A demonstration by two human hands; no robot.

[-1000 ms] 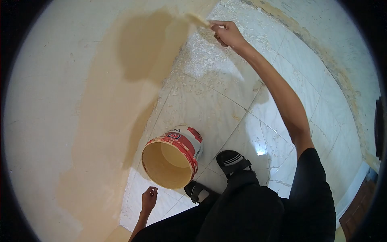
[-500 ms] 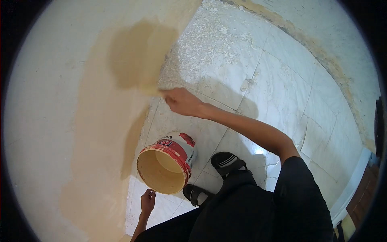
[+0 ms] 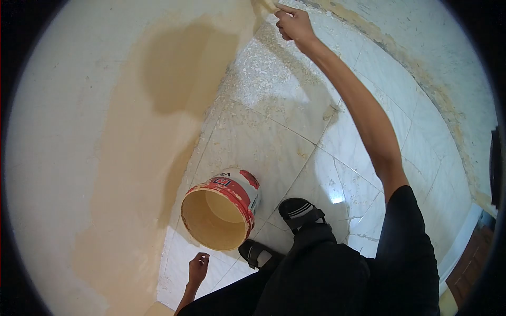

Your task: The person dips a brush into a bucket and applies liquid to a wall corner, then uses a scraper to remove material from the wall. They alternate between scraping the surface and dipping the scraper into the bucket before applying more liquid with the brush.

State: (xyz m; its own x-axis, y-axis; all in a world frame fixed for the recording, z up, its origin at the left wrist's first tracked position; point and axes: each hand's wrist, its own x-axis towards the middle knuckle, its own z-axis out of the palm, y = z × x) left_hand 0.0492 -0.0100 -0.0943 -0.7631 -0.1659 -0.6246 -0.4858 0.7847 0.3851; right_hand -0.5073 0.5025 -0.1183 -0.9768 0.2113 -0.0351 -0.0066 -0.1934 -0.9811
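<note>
My right hand point(image 3: 295, 25) is stretched far out at the top, closed around a pale yellowish brush point(image 3: 268, 6). The brush is at the wall near its foot, partly cut off by the top of the picture. My left hand point(image 3: 198, 267) is low down, just below the rim of a bucket point(image 3: 232, 190) and apart from it. Its fingers are loosely curled with gaps between them, and nothing shows in them. The red and white bucket leans with its mouth towards me, and pale yellow liquid shows inside.
A damp tan patch point(image 3: 124, 174) covers much of the pale wall point(image 3: 47, 158) on the left. White flakes point(image 3: 258, 73) litter the tiled floor point(image 3: 295, 121) along the wall. My sandalled feet point(image 3: 299, 213) stand beside the bucket. A brown door point(image 3: 470, 263) is at the lower right.
My right hand has swept the brush up and away along the wall's foot, its arm now straighter. My left hand has dropped slightly away from the bucket rim.
</note>
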